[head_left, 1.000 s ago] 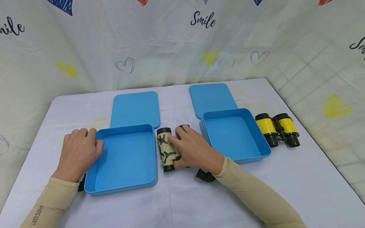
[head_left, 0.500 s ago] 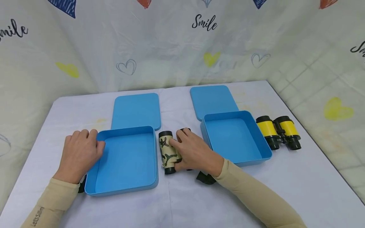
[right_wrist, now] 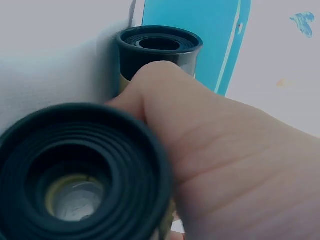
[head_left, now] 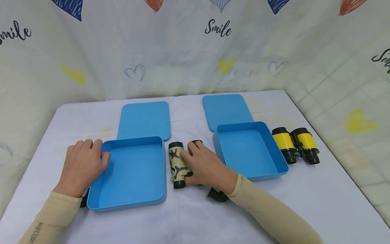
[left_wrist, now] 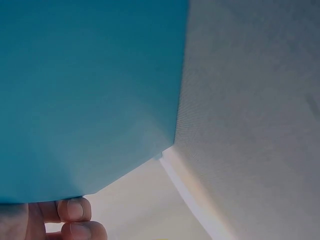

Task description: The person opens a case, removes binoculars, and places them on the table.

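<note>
On the left, my left hand [head_left: 80, 166] grips the left rim of a blue box [head_left: 128, 176] that has no lid on. Curled fingertips [left_wrist: 75, 209] show at the edge of the box wall [left_wrist: 90, 100] in the left wrist view. My right hand [head_left: 208, 166] holds camouflage binoculars [head_left: 177, 162], which lie between two blue boxes; its thumb reaches between the two barrels. Both black eyepieces [right_wrist: 75, 112] face the right wrist camera. The right barrel is mostly hidden by the hand. A black strap end [head_left: 217, 195] lies beside the right wrist.
A second open blue box [head_left: 251, 152] stands right of the binoculars. Two flat blue lids [head_left: 144, 120] lie behind the boxes, one for each. Yellow and black binoculars [head_left: 295, 145] lie near the right edge of the white-covered table [head_left: 195, 220].
The head view has tilted slightly, so the scene sits a little lower. Both hands keep their hold on the box and the camouflage binoculars, with no clear movement.
</note>
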`<action>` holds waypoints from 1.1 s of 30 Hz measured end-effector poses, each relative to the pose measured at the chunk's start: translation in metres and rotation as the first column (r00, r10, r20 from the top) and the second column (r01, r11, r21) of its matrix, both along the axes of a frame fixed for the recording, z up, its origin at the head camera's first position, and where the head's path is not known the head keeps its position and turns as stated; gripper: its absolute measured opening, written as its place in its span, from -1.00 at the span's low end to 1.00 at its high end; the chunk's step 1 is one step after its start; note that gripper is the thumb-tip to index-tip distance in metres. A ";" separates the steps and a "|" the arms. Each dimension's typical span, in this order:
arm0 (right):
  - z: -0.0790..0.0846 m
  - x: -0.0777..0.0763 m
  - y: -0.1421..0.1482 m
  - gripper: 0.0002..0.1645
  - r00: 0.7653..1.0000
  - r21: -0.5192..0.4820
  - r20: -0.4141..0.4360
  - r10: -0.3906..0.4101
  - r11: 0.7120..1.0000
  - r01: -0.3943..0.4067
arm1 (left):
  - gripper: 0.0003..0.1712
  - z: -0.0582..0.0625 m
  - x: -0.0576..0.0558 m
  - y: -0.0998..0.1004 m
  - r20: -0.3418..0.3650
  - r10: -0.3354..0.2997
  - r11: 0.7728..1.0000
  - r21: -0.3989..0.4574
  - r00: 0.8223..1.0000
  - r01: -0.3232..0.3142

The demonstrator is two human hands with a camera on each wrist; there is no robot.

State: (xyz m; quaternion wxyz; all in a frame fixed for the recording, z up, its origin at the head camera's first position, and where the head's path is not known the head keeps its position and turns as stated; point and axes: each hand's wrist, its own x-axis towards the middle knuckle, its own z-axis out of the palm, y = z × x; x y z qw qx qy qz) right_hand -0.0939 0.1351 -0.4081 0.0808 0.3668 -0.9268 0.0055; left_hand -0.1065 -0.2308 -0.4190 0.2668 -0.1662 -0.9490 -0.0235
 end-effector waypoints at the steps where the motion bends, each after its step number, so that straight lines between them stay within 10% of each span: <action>1: 0.000 0.000 -0.001 -0.24 1.000 0.006 -0.007 -0.003 1.000 0.003 | -0.73 0.000 0.000 -0.001 0.009 0.006 1.000 0.001 1.000 -0.006; 19: 0.005 0.006 -0.010 -0.16 0.998 0.084 0.052 -0.044 0.996 0.040 | -0.73 -0.002 0.007 -0.009 0.038 0.029 0.999 -0.018 0.999 -0.028; 33: 0.036 0.012 0.019 0.03 0.993 -0.058 0.099 -0.060 0.996 0.066 | -0.58 -0.002 0.000 -0.002 0.015 0.089 0.994 0.054 0.996 -0.090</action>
